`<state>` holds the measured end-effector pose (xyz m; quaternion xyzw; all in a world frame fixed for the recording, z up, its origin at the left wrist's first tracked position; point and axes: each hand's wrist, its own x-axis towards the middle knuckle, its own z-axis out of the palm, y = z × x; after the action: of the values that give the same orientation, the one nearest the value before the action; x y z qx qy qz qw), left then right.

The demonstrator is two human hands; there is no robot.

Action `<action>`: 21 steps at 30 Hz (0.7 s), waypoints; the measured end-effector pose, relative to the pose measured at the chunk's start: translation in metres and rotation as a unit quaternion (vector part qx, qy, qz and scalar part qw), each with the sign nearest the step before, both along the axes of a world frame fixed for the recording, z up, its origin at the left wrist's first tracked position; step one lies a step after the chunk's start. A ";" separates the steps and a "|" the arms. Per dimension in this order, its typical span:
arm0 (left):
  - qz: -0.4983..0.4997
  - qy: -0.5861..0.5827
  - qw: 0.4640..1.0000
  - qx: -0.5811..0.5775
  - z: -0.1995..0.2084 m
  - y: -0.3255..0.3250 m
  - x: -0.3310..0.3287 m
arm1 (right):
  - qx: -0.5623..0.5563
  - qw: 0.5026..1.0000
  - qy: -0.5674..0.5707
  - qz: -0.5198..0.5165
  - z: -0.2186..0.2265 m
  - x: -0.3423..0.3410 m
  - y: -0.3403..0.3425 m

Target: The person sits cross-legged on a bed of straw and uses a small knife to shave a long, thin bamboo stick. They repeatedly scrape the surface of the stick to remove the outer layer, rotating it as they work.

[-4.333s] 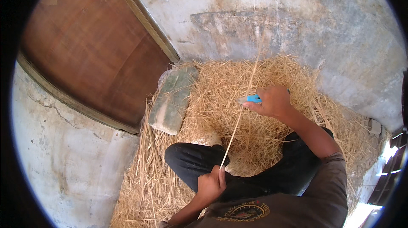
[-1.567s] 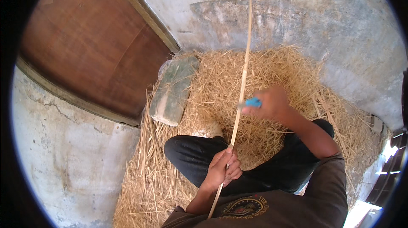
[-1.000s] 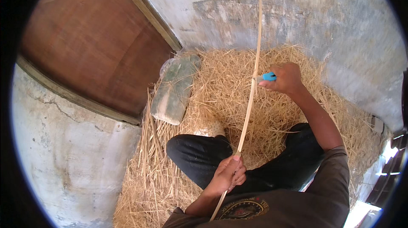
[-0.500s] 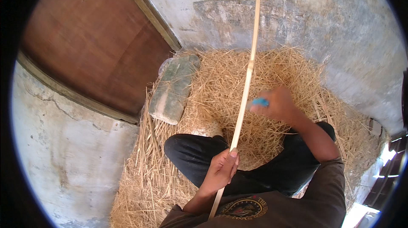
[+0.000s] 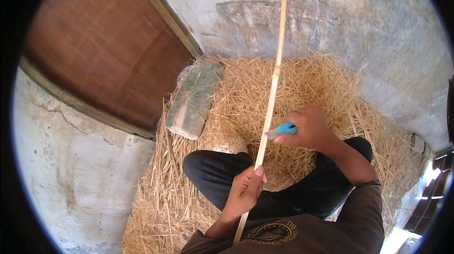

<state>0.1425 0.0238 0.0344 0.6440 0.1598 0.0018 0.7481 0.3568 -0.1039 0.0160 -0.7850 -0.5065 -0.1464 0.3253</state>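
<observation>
My left hand (image 5: 244,188) grips a long, pale bamboo strip (image 5: 274,86) near its lower part. The strip rises from my lap up toward the wall, bending slightly, with a node ring around its middle. In my right hand (image 5: 308,126) is a knife (image 5: 286,129) with a blue handle, the fingers wrapped round it. Its short grey blade meets the right edge of the strip, a little above my left hand.
Shavings (image 5: 302,81) heap in front of my crossed legs. A greenish block-shaped slab (image 5: 196,100) lies at their left, beside loose thin sticks (image 5: 172,173). A brown door panel (image 5: 109,50) and a stained wall (image 5: 340,22) border the spot.
The knife and my right hand have come down and toward me along the strip. The strip's top has shifted slightly left; my left hand has stayed nearly in place.
</observation>
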 end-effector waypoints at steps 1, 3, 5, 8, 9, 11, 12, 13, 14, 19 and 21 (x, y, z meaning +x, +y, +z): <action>0.001 -0.004 1.000 0.002 -0.002 -0.001 -0.001 | -0.022 0.999 -0.028 0.002 0.000 -0.006 0.003; 0.003 -0.012 1.000 0.007 -0.009 -0.004 -0.004 | -0.043 0.996 0.044 -0.071 0.000 0.009 0.006; -0.002 -0.007 1.000 0.009 -0.007 -0.005 -0.003 | -0.050 0.991 0.069 -0.100 -0.001 0.017 0.005; 0.009 -0.002 1.000 0.009 -0.009 -0.004 -0.004 | -0.047 0.997 0.031 -0.061 -0.002 0.016 0.008; 0.015 0.000 1.000 0.009 -0.010 -0.004 -0.004 | -0.055 0.997 0.014 -0.043 -0.001 0.006 0.009; -0.001 -0.005 1.000 0.025 -0.011 -0.005 -0.006 | -0.063 0.996 -0.008 -0.061 0.000 0.011 0.010; -0.010 -0.005 0.999 0.033 -0.011 -0.005 -0.008 | -0.062 0.993 -0.016 -0.098 0.002 0.033 0.009; -0.012 0.002 1.000 0.029 -0.012 -0.005 -0.008 | -0.062 0.988 -0.027 -0.135 0.003 0.046 0.007; -0.014 0.008 1.000 0.025 -0.013 -0.004 -0.008 | -0.052 0.989 -0.018 -0.134 -0.003 0.043 0.006; -0.007 0.008 1.000 0.001 -0.016 -0.003 -0.009 | -0.062 0.996 -0.056 -0.044 -0.009 0.016 0.014; -0.007 0.004 1.000 0.004 -0.017 -0.005 -0.010 | -0.055 0.990 -0.052 -0.117 -0.015 0.045 0.016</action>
<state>0.1325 0.0185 0.0175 0.6485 0.1579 -0.0056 0.7446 0.4015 -0.0879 0.0007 -0.8466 -0.4350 -0.1963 0.2356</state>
